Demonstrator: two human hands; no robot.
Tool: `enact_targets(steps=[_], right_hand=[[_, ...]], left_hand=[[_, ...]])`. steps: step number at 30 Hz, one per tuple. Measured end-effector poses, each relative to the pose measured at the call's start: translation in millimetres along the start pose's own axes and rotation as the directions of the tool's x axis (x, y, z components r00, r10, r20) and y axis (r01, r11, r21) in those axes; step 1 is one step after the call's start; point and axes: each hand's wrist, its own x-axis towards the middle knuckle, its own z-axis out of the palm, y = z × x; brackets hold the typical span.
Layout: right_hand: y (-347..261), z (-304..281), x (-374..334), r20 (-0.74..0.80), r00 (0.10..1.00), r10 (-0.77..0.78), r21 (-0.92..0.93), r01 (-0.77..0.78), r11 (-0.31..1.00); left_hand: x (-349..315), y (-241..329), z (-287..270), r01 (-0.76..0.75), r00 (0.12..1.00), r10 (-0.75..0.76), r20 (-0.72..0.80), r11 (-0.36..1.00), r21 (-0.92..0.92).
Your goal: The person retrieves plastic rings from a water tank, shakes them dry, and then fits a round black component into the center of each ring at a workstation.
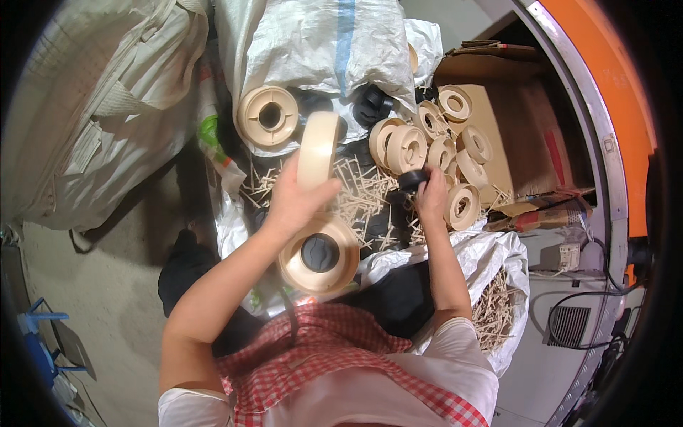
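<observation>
My left hand [293, 198] grips a beige plastic ring-shaped part [318, 151], holding it on edge above the work surface. In my right hand [432, 201], the fingers close on a small black round plastic cap [412, 180]. Close to my lap lies a beige round part [341, 275] with a black disc [320, 252] in its centre. Another beige round part [246, 117], with spokes around a dark hole, rests beyond my left hand. Thin beige plastic sticks [359, 196] are scattered between my hands.
Several beige rings [455, 103] pile up at the right beside an open cardboard box [530, 135]. Black parts [371, 105] lie under a white woven sack [299, 50]. A white bag of sticks [492, 313] stands by my right elbow. Orange machinery [617, 78] borders the right.
</observation>
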Motion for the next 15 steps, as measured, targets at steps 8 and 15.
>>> enact_targets(steps=[8, 15], right_hand=[[-164.7, 9.1, 17.0, -0.003, 0.991, -0.132, 0.602, 0.107, 0.791], [-167.7, -20.9, 22.3, 0.715, 0.665, -0.217, 0.699, -0.682, 0.213]], left_hand=[[-9.5, 17.9, -0.6, 0.243, 0.967, -0.215, 0.139, 0.942, -0.231], [-9.7, 47.9, -9.7, 0.071, 0.989, -0.096, 0.111, 0.975, 0.210]])
